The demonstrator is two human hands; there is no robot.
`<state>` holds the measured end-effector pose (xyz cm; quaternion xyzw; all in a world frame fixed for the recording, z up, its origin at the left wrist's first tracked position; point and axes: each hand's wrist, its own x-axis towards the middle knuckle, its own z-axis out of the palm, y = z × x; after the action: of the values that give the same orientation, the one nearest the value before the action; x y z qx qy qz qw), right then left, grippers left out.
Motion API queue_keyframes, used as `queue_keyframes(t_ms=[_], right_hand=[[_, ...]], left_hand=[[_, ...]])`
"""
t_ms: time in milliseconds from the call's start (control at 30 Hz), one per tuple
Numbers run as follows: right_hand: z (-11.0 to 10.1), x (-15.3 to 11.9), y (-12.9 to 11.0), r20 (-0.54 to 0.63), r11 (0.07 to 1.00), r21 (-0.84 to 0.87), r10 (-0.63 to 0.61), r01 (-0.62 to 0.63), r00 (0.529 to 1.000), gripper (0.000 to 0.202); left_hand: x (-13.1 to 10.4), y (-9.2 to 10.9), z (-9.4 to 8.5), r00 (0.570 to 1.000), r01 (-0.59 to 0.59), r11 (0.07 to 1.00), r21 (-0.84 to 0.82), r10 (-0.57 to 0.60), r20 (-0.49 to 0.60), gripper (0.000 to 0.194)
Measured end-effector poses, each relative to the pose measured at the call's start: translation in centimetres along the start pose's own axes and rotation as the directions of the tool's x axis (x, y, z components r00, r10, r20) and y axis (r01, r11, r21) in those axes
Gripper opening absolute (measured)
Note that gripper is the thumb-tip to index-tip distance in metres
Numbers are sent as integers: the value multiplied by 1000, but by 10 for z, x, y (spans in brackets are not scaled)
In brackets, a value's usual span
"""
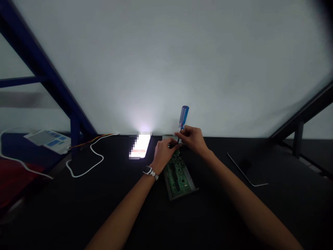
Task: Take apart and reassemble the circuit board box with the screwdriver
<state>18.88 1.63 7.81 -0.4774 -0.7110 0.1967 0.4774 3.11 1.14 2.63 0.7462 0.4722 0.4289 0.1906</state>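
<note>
The right hand pinches the screwdriver below its blue handle, tool tilted over the far end of the board, which lies on the black desk; the left hand has its fingers close by the shaft, but whether they grasp anything I cannot tell. With the tip hidden among fingers in dim light, it could slip off its mark and gouge the green face or jab a fingertip, and sideways pressure could skid a loosely held board
</note>
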Motion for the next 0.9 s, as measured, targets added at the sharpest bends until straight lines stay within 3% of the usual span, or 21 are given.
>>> queue_keyframes(t_ms=[100,200,333,533,767,833,900], right_hand=[[2,-1,0,-28,999,-45,-27,25,999,38],[-4,-1,-2,107,999,15,-32,30,994,29],[-16,-2,-4,286,983,176,1,-53,958,36],[-15,-1,-2,158,996,81,27,-40,987,28],[0,-2,3,-25,1000,-26,-9,9,1000,37],[-1,-3,2,9,1000,-13,-18,18,1000,33],[-5,-3,-1,127,998,68,-14,5,992,28]], left_hand=[[0,-1,0,1000,-8,1000,25,7,18,12],[0,-3,-2,998,-43,997,59,39,58,14],[0,-4,-6,992,-85,994,70,77,104,18],[1,-1,-5,998,-25,999,-35,27,57,18],[1,1,1,1000,26,999,43,-27,14,15],[1,-1,0,999,-5,998,67,3,38,15],[2,-2,-1,997,-44,996,75,39,71,16]])
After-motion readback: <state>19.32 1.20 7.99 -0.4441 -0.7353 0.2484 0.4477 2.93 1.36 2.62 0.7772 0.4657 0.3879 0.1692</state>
